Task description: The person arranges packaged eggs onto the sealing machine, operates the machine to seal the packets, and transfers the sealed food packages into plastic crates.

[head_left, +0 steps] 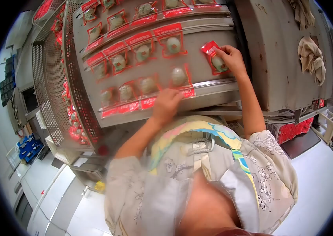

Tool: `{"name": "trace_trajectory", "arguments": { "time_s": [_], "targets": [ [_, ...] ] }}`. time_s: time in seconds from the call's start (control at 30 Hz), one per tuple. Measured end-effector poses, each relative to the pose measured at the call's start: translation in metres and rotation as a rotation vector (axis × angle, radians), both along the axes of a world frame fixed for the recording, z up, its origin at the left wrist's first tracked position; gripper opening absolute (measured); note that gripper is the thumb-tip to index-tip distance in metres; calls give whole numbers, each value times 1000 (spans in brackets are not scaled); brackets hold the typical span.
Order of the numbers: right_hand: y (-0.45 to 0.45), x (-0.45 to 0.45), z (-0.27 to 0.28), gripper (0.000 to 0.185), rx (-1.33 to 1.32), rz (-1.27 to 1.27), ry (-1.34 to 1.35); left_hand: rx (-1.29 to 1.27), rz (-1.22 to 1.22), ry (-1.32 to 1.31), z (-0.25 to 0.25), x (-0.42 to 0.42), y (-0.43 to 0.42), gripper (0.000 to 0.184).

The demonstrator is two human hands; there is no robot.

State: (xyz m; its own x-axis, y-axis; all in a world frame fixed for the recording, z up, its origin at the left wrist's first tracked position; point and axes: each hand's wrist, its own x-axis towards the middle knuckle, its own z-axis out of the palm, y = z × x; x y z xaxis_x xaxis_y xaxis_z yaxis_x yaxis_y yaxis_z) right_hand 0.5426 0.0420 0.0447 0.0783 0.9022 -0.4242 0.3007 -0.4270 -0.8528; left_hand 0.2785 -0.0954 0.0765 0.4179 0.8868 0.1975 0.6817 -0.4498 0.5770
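Observation:
Small red and clear packets, each with a round pale item inside, lie in rows on a metal plate (pixel 135 69). My right hand (pixel 231 59) pinches the red top of one packet (pixel 218 63) at the plate's right side. My left hand (pixel 167 104) is at the lower edge of the plate, blurred, beside the red end of a packet (pixel 179 76) in the bottom row; whether its fingers grip anything is hidden. Above, another row of packets (pixel 142 53) lies with red ends pointing up.
On the left stands a perforated metal basket (pixel 52 94) with more red packets along it. A metal housing (pixel 280 59) is at the right, with a cloth (pixel 311 59) on it. Beneath that is a crate of red packets (pixel 295 129).

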Motion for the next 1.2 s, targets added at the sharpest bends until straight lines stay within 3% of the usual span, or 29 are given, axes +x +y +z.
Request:
{"name": "trace_trajectory", "arguments": {
  "time_s": [0.23,0.33,0.4,0.47,0.57,0.7,0.8,0.9,1.0,1.1,1.13,1.2],
  "targets": [
    [5,-4,-14,17,172,-62,289,-196,-160,147,15,2,11,15],
    [5,-9,-12,16,177,-139,428,-408,77,-187,33,22,40,19],
    [3,-10,8,14,117,-152,462,-301,308,-415,17,49,76,28],
    [3,-13,27,13,19,-190,508,-304,381,-599,-14,76,114,29],
    [4,-14,23,14,113,-181,562,-647,323,-900,-31,106,138,26],
    [14,-13,5,18,146,-261,506,-515,511,-762,-38,116,144,25],
    [29,2,-12,25,23,-99,-8,-538,618,-867,-90,108,146,28],
    [42,-1,-17,29,34,45,-342,-839,718,-1042,-97,104,147,25],
    [56,-3,-33,30,38,91,-373,-1036,883,-1205,-68,111,151,19],
    [67,-11,-39,28,113,-31,-270,-1205,1008,-1434,-54,113,166,16],
    [66,-13,-37,27,100,-63,-196,-1214,965,-1455,-53,111,167,15],
    [65,-14,-33,26,76,-127,-51,-968,923,-1379,-48,117,163,16]
  ]
}}
